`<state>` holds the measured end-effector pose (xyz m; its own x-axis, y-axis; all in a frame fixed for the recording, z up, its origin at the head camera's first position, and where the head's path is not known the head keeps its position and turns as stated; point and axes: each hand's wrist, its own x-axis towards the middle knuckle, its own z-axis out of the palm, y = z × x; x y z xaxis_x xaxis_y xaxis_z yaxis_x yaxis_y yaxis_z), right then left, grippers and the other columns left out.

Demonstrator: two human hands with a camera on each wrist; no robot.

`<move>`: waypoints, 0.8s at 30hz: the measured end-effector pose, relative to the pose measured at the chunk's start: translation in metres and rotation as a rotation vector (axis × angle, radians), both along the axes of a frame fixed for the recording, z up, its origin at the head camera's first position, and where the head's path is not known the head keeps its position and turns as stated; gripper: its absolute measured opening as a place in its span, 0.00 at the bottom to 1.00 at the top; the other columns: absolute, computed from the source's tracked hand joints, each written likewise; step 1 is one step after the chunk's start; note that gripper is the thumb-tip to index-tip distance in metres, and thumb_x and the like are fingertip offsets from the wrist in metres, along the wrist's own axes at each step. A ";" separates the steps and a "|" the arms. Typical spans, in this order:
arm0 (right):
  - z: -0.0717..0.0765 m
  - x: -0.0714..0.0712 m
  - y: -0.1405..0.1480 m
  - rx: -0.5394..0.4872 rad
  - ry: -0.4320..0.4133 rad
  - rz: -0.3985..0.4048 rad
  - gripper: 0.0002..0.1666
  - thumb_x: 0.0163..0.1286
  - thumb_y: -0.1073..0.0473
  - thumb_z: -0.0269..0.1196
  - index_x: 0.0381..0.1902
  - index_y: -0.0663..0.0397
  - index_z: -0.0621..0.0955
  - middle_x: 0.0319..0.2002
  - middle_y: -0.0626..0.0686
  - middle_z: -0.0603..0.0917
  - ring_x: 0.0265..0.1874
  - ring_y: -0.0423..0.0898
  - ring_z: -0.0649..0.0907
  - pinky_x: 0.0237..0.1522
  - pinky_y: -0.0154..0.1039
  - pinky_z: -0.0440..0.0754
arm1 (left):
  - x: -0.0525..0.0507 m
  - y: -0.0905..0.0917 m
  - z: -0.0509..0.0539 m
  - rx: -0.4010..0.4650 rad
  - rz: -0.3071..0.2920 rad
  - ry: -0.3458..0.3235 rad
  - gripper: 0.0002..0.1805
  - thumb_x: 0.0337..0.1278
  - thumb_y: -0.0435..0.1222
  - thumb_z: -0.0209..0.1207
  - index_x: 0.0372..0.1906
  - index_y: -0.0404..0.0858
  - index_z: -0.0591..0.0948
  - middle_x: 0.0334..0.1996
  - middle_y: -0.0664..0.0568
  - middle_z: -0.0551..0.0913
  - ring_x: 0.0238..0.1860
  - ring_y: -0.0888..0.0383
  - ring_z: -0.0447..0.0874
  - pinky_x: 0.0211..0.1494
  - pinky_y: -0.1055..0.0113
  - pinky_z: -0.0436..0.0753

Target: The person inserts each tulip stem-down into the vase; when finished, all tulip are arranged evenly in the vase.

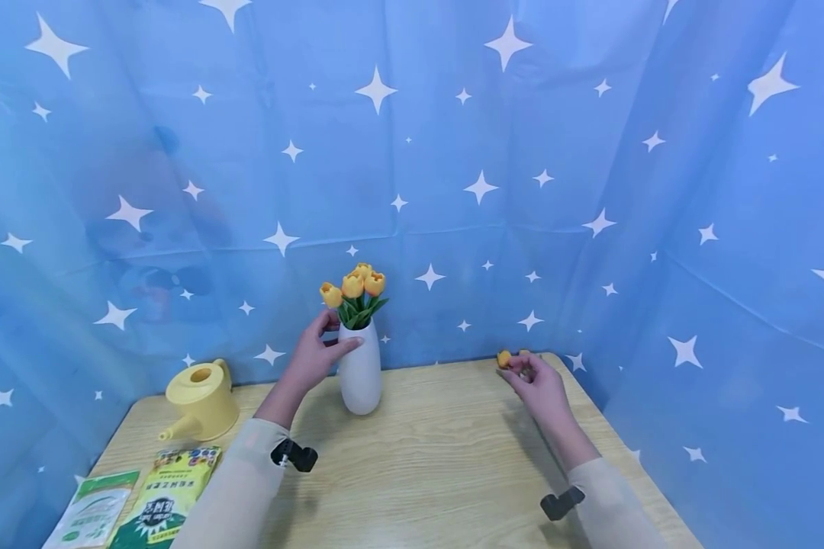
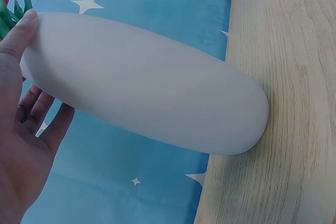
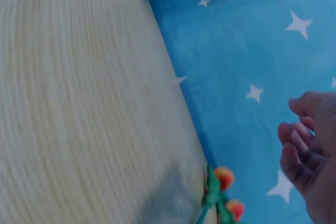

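At the far right corner of the wooden table (image 1: 419, 465), loose yellow-orange tulips (image 3: 224, 178) lie with their heads at the back edge, and their place beside the right hand (image 1: 542, 385) is the relation that counts. That hand is much the nearer of the two and hangs close by the blooms; the right wrist view shows a gap between its fingers and the flowers. The stems run from the heads inward over the tabletop, roughly toward the person, though the head view hides much of their length. The right fingers are loosely bent and grasp nothing that the pictures show.

Well to the left, the white vase (image 1: 361, 377) stands near the same back edge, apparently upright, its base on the wood, with a yellow tulip bunch (image 1: 353, 285) rising from its mouth. The left hand (image 1: 310, 357) grasps it near the top: the thumb lies against the near side by the rim, and the other fingers reach round behind. How firmly they press cannot be told.
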<state>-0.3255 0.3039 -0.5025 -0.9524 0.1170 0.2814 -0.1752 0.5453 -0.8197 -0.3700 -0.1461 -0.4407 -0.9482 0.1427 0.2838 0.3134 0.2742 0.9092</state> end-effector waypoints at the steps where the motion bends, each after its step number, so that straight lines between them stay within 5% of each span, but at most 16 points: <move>1: -0.002 0.000 0.002 0.003 -0.005 -0.009 0.16 0.79 0.54 0.73 0.55 0.58 0.84 0.47 0.57 0.84 0.34 0.48 0.79 0.31 0.35 0.79 | 0.000 -0.001 0.000 0.001 0.000 0.002 0.31 0.66 0.55 0.77 0.63 0.45 0.77 0.62 0.44 0.80 0.68 0.39 0.78 0.71 0.38 0.82; 10: -0.021 -0.001 0.021 0.100 -0.072 -0.052 0.17 0.80 0.61 0.70 0.61 0.63 0.82 0.50 0.59 0.85 0.39 0.49 0.82 0.37 0.39 0.82 | 0.002 -0.002 0.000 -0.012 0.004 -0.019 0.34 0.65 0.57 0.77 0.64 0.45 0.76 0.63 0.44 0.80 0.69 0.39 0.78 0.71 0.38 0.82; 24: -0.048 -0.004 0.033 0.185 -0.173 -0.033 0.27 0.74 0.64 0.73 0.65 0.71 0.78 0.51 0.65 0.83 0.50 0.60 0.84 0.53 0.59 0.85 | 0.000 -0.002 -0.001 -0.014 0.004 -0.006 0.34 0.65 0.57 0.77 0.64 0.45 0.76 0.63 0.44 0.80 0.69 0.39 0.78 0.72 0.38 0.82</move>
